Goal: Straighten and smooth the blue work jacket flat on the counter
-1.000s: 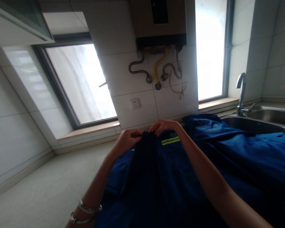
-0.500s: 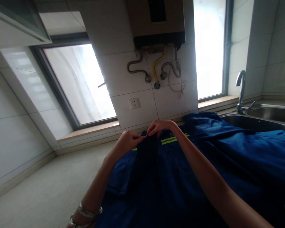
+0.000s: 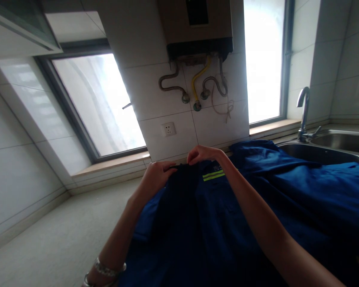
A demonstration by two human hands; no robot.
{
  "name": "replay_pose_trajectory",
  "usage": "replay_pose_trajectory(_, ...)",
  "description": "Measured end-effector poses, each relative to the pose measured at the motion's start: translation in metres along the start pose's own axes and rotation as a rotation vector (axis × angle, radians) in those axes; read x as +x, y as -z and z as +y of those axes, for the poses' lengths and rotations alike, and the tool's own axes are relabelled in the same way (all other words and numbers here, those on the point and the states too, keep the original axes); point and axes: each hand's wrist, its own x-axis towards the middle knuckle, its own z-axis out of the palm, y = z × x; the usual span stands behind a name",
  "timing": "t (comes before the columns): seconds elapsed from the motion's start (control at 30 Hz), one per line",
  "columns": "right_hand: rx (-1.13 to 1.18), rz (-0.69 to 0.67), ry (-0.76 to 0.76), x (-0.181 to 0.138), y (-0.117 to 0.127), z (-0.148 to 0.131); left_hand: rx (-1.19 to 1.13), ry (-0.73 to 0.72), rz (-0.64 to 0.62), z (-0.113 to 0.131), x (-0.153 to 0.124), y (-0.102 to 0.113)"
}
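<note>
A blue work garment [image 3: 215, 223] with yellow-green reflective stripes [image 3: 213, 175] lies spread over the pale countertop [image 3: 56, 239]. A darker strip of the same cloth runs up its middle to the far edge. My left hand [image 3: 157, 175] is closed in a pinch on the top of that dark strip. My right hand [image 3: 204, 154] is curled and pinches the cloth's far edge just to the right of it, above the stripes. Silver bangles [image 3: 107, 271] circle my left wrist.
A steel sink [image 3: 329, 151] with a curved tap [image 3: 303, 115] sits at the right, partly under the garment. A wall heater [image 3: 197, 28] with hoses, a power socket [image 3: 168, 129] and two bright windows line the tiled wall behind.
Both hands stay at the garment's far edge. They have drawn slightly apart and lifted the dark strip's top a little; the view has dipped slightly.
</note>
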Motion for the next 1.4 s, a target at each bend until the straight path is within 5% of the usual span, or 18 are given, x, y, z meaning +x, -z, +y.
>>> replay_pose_trajectory(0.4, 0.127, 0.095, -0.005, -0.008, 0.003, -0.002, -0.061, 0.051, 0.053, -0.016, 0.000, 0.002)
replay_pose_trajectory(0.6, 0.190, 0.005, -0.068, -0.012, 0.003, -0.005, 0.039, 0.038, 0.069, -0.014, 0.002, -0.002)
replay_pose_trajectory(0.8, 0.050, 0.018, -0.138, -0.001, -0.001, 0.001, 0.036, 0.036, 0.088, -0.011, 0.002, -0.005)
replay_pose_trajectory(0.97, -0.019, 0.083, -0.076, 0.002, 0.001, -0.001, -0.044, 0.059, 0.120, -0.019, 0.002, -0.001)
replay_pose_trajectory(1.2, -0.077, 0.146, 0.049, 0.001, 0.001, -0.018, -0.492, 0.239, 0.172, -0.041, 0.005, -0.004)
replay_pose_trajectory(1.4, -0.158, 0.189, 0.123, 0.004, 0.000, -0.019, -0.363, 0.224, 0.211, -0.031, 0.002, 0.005)
